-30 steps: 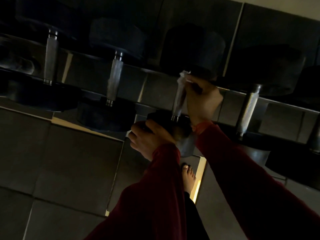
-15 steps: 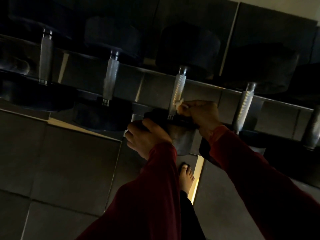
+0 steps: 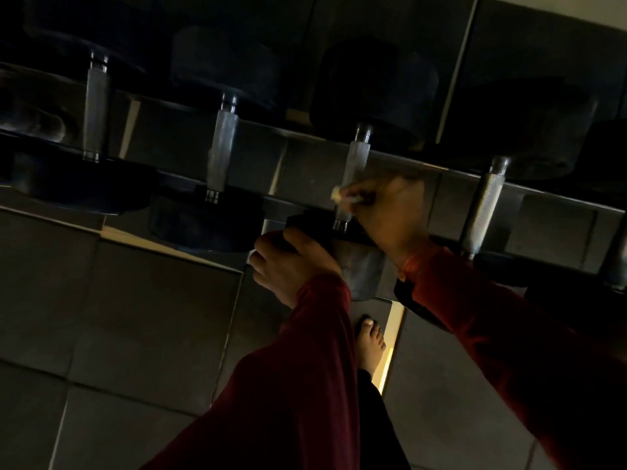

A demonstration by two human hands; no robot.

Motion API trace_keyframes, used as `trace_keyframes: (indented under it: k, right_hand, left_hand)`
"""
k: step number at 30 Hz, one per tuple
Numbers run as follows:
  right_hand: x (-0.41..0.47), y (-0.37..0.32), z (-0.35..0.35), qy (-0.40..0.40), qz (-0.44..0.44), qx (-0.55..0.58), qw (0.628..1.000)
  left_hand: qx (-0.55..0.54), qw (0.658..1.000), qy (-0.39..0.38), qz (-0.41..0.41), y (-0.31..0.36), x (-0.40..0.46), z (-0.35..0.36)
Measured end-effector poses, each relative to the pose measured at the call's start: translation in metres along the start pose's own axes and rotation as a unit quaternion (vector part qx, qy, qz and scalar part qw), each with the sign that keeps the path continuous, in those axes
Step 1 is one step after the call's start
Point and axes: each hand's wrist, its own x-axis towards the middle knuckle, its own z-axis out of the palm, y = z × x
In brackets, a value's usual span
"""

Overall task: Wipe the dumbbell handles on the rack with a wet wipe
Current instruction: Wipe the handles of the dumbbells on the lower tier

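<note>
Wiping in progress on third dumbbell handle from left; rack dimly lit.

Right hand (image 3: 390, 215) was curled around the wet wipe (image 3: 342, 195), pressing it against the lower part of the handle (image 3: 353, 178). Left hand (image 3: 288, 266) gripped the near weight head (image 3: 325, 228), apparently steadying it. Rack rail (image 3: 451, 179) ran behind. Upper handle looked unfinished; next move likely needs a stroke upward, then the handle to the right (image 3: 483, 206).

A: Very dim overall. Dumbbell heads (image 3: 376, 86) nearly black, detail lost in shadow.
B: Light source?
A: Warm strip glows on the floor (image 3: 390, 347). Faint sheen on the handles (image 3: 483, 205).
B: Blur?
A: Motion blur on the right hand (image 3: 390, 212) and wipe (image 3: 339, 195). Frame tilted, lines bend toward the edges.
</note>
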Motion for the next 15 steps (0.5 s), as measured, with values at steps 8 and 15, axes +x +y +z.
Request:
trace_keyframes:
  k: [8, 15]
  right_hand:
    - [0.025, 0.005, 0.001, -0.032, -0.100, -0.157, 0.982]
    - [0.051, 0.006, 0.006, -0.013, -0.351, -0.451, 0.820]
  left_hand:
    - [-0.001, 1.000, 0.001, 0.021, 0.001, 0.001, -0.001]
    - [0.007, 0.999, 0.006, 0.033, 0.000, 0.001, -0.001]
